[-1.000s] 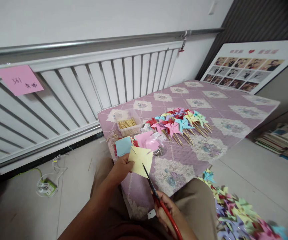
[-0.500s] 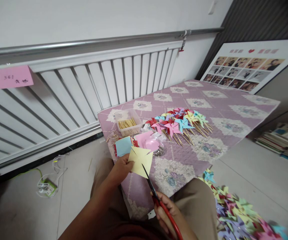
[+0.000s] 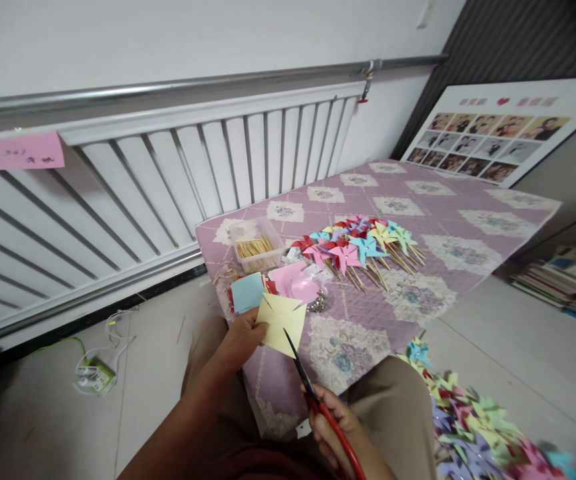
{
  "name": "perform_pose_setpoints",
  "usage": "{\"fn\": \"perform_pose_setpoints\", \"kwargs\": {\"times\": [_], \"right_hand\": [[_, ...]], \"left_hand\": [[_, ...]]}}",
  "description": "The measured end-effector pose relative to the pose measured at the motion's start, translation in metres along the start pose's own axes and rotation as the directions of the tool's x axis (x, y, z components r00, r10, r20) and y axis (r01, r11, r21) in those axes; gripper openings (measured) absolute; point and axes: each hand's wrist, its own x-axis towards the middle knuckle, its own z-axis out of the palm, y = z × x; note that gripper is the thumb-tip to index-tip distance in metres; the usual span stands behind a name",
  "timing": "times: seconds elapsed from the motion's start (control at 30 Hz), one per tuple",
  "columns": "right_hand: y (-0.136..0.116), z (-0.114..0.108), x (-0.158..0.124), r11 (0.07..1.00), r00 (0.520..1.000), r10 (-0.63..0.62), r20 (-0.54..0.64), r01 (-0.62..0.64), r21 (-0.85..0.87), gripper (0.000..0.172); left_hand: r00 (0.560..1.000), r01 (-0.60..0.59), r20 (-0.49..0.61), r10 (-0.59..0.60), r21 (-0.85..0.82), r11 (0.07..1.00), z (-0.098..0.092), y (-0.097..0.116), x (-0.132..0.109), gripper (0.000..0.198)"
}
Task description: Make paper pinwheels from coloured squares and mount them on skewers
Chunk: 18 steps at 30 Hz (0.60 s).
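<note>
Between the thumb and fingers of my left hand (image 3: 246, 337) is a square of pale yellow paper (image 3: 284, 319), pinched at its left edge. Slits run inward from its two upper corners. My right hand (image 3: 335, 423) grips red-handled scissors (image 3: 304, 375), whose dark blades lie at the paper's lower corner and point toward its middle. Just beyond the paper sit a stack of light blue paper squares (image 3: 248, 292) and pink paper (image 3: 288, 277). Small metal fasteners (image 3: 319, 301) lie in a clear container at the paper's right.
A clear plastic box (image 3: 258, 245) of wooden sticks and a bunch of finished pinwheels (image 3: 353, 248) stand on the flowered tablecloth (image 3: 348, 347). More pinwheels (image 3: 473, 420) are heaped low at my right. A radiator (image 3: 248, 157) runs behind the table; a power strip (image 3: 95, 377) lies on the floor.
Almost nothing differs. The scissors and yellow paper hold nearly the same place, and the pink note on the radiator has swung slightly up and to the left.
</note>
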Motion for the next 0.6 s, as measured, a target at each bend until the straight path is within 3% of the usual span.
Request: {"fn": "perform_pose_setpoints", "kwargs": {"times": [0.4, 0.6], "right_hand": [[0.0017, -0.0008, -0.0007, 1.0, 0.999, -0.024, 0.029, 0.025, -0.012, 0.052], [0.0003, 0.001, -0.0013, 1.0, 1.0, -0.02, 0.018, 0.02, -0.02, 0.057]], "left_hand": [[1.0, -0.004, 0.018, 0.004, 0.008, 1.0, -0.0004, -0.0034, -0.0005, 0.015], [1.0, -0.009, 0.006, 0.009, 0.006, 1.0, -0.0004, 0.0005, -0.0022, 0.014]]}}
